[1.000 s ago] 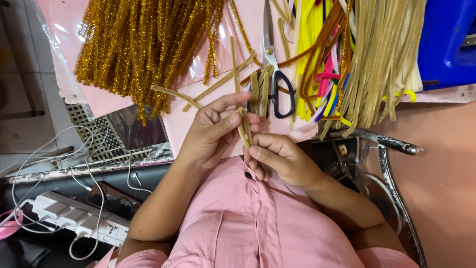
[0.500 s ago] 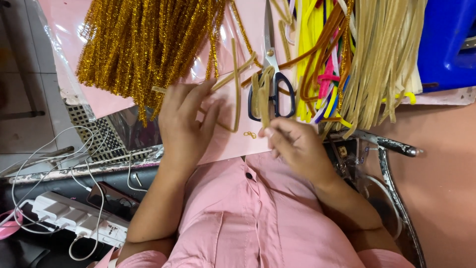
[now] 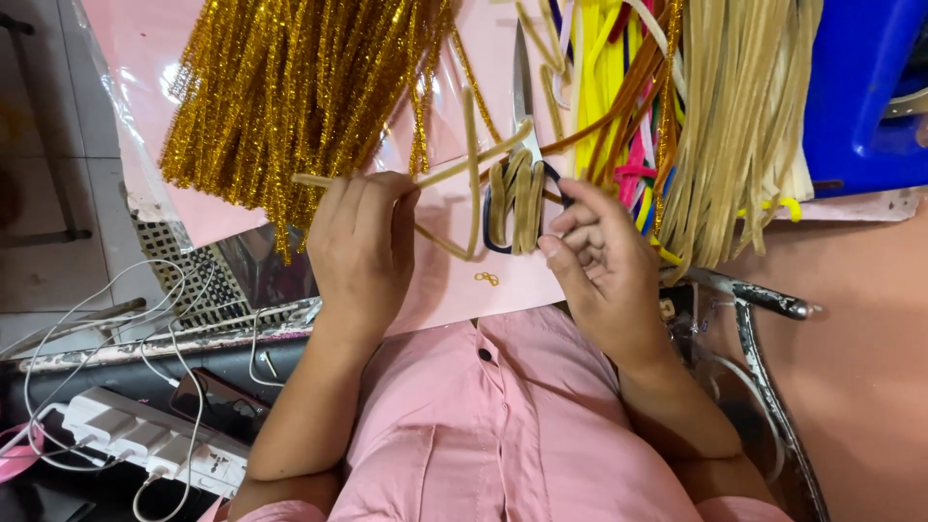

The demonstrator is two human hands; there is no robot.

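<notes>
My left hand [image 3: 360,242] is closed around a few tan pipe cleaners [image 3: 471,164] that stick out to the right and bend in a hook over the pink sheet [image 3: 454,290]. My right hand [image 3: 601,266] is beside a folded bundle of tan pipe-cleaner loops [image 3: 517,203], thumb and forefinger pinching its right edge. The bundle lies over a pair of scissors [image 3: 523,92] with dark handles. Both arms come from a pink shirt at the bottom.
A heap of gold tinsel pipe cleaners [image 3: 290,97] lies at the upper left, coloured ones [image 3: 619,106] and tan strips [image 3: 744,135] at the upper right, beside a blue plastic box [image 3: 860,87]. A white power strip [image 3: 145,445], cables and a phone [image 3: 217,396] sit lower left.
The hands, joined a second ago, have parted. My left hand moved up and left with the pipe cleaners; my right hand dropped, then rose to the folded bundle by the scissors.
</notes>
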